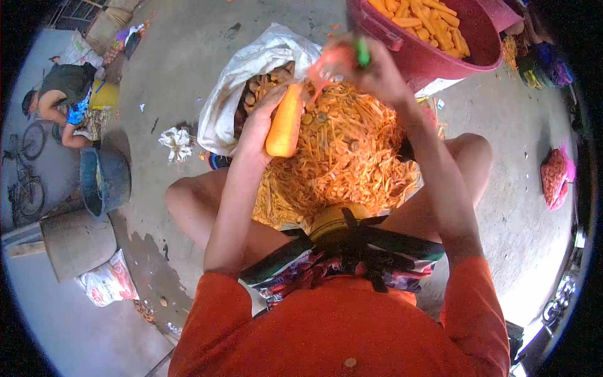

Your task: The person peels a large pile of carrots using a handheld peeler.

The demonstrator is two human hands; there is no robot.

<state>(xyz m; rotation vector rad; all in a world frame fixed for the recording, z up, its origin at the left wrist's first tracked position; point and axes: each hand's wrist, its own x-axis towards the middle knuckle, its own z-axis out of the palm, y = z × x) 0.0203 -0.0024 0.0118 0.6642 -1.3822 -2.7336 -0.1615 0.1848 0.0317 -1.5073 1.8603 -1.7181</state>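
My left hand [259, 125] is wrapped round a peeled orange carrot [286, 122], its thick end toward me. Just right of the carrot's far end, my right hand [377, 69] is closed on a tool with a green part [362, 53]; motion blurs the tool's reddish front portion. Beneath both hands lies a big heap of orange peelings [345, 147] between my legs. A white sack [220, 107] stands open at the heap's left, with unpeeled carrots [256, 88] inside.
A dark pink tub [402, 53] holds peeled carrots [424, 25] at the upper right. Another person [63, 91] bends over at the far left, near a blue-grey tub [113, 179]. A reddish net bag [554, 179] lies at the right.
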